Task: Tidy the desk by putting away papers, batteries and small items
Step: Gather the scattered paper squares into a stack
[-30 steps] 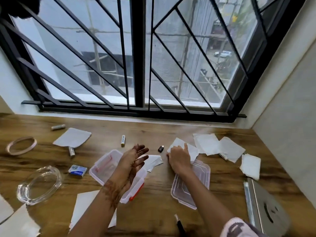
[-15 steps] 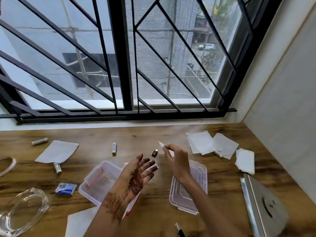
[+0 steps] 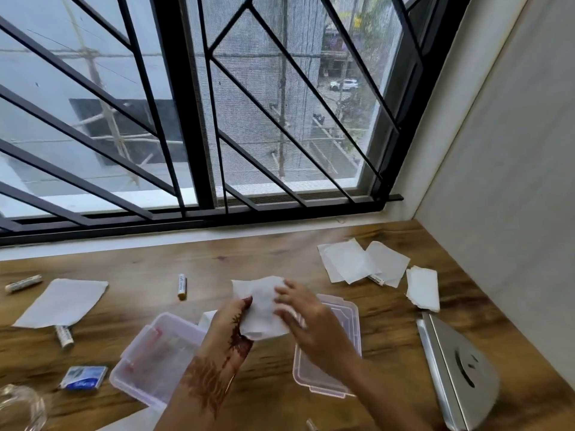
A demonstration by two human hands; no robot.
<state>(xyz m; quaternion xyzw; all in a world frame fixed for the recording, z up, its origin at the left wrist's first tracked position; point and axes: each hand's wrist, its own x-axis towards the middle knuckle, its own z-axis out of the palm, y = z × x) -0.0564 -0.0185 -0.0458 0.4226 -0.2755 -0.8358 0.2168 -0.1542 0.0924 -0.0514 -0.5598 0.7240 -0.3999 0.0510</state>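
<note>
A soft, creased white paper (image 3: 261, 301) is pinched at its left edge by the left hand (image 3: 228, 325). Across its right side the blurred fingers of the right hand (image 3: 306, 318) are laid; their grip cannot be told. It is held above a clear plastic box (image 3: 155, 356) and lid (image 3: 345, 312) on the wood-grain desk (image 3: 264, 256). Flat paper squares (image 3: 345, 262) are seen beyond.

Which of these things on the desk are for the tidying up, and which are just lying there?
For the tidying: the paper between the left hand and right hand, loose papers, batteries, blue packet, clear box, lid.

Probably just lying there: metal stand, glass dish.
</note>
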